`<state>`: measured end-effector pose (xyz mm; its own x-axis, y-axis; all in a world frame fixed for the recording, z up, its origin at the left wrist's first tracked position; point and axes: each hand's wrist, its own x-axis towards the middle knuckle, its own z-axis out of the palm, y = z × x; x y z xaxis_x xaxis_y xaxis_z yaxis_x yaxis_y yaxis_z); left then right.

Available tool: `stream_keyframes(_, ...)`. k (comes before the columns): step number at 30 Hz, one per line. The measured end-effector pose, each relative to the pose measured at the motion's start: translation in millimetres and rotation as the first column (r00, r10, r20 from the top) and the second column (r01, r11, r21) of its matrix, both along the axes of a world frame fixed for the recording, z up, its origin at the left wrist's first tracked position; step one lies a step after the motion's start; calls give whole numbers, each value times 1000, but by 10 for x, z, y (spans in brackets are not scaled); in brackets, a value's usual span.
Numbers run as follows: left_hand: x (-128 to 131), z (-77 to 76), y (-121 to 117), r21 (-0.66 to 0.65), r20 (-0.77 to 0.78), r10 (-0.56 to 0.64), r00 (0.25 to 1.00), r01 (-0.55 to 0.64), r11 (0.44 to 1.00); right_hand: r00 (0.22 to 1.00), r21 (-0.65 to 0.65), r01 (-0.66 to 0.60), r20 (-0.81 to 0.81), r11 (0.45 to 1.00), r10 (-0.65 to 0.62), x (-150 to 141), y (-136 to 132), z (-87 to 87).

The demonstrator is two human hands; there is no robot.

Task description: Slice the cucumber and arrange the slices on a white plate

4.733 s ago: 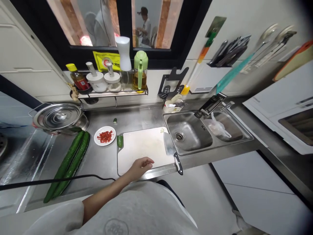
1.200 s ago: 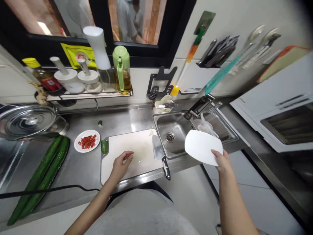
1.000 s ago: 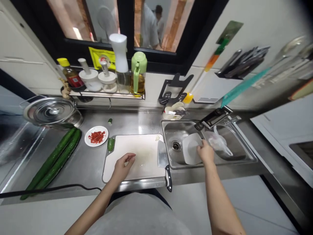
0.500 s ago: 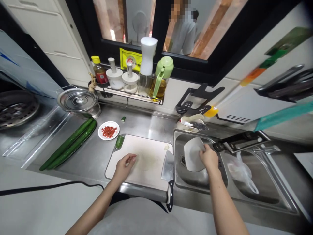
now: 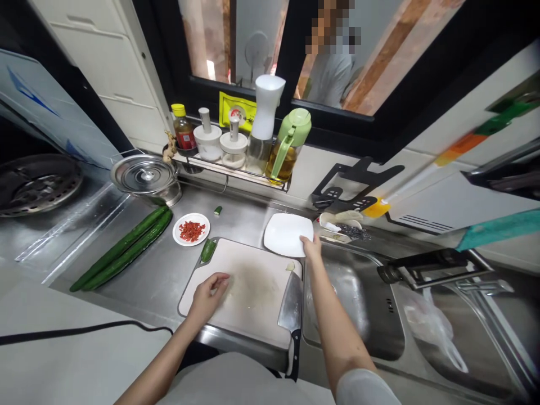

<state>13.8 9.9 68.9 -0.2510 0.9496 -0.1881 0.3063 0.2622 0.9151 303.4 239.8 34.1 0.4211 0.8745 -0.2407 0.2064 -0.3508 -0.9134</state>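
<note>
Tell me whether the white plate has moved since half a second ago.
Yes. The white plate, gripped by the right hand, was over the sink; now it is left of it, above the counter behind the cutting board.

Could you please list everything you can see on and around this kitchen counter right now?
Plate: one, white, behind the board, held.
Cutting board: one, white, counter front.
Cleaver: one, black-handled, board's right edge.
Cucumbers: two, green, left counter.
Chilli dish: one, white, red pieces.
Pot: one, steel, lidded.
Oil jug: one, green-topped, rack.
Sink: one, steel, right.
Plastic bag: one, clear, right basin.
Left hand: resting on board.
Right hand: gripping plate's edge.
</note>
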Motion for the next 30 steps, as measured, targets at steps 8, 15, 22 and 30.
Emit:
stream_keyframes(8,-105,-68,-75,-45,17,43,999,-42,998,992,-66,-126,9,990,127,-350,209,-285)
stream_keyframes(15,-210,-121,-117,-41,17,91,996,-91,995,983,-102,-162,70,981,170,-385,194,-376)
stream_keyframes(22,-218,-160,-94,-43,9,83,996,-83,996,940,-160,-199,247,967,234,-320,191,-414)
stream_keyframes(30,-210,-179,-64,-48,24,87,996,-85,995,795,-334,-243,470,911,385,-207,255,-385)
